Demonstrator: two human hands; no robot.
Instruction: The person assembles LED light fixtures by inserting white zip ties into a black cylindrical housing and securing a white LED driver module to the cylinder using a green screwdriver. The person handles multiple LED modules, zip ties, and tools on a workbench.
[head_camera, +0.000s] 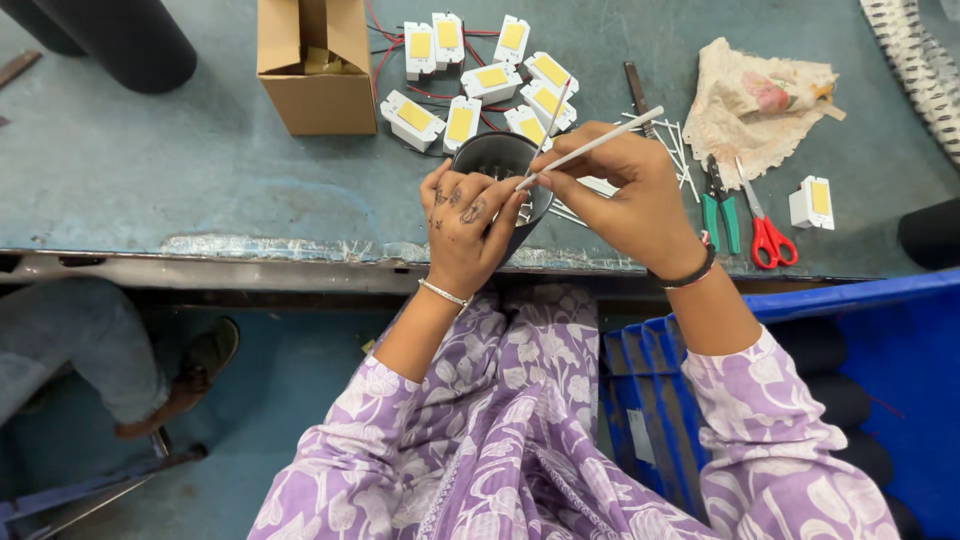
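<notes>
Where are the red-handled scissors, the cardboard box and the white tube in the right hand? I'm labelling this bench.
Red-handled scissors (768, 240): head view, on a red handle loop.
Cardboard box (318, 100): head view, on its front wall.
White tube (600, 144): head view, mid-length, above the right hand (625, 195).

The one head-worn camera looks steeply down, close over the workbench (200, 170) edge crossing the frame's middle.
</notes>
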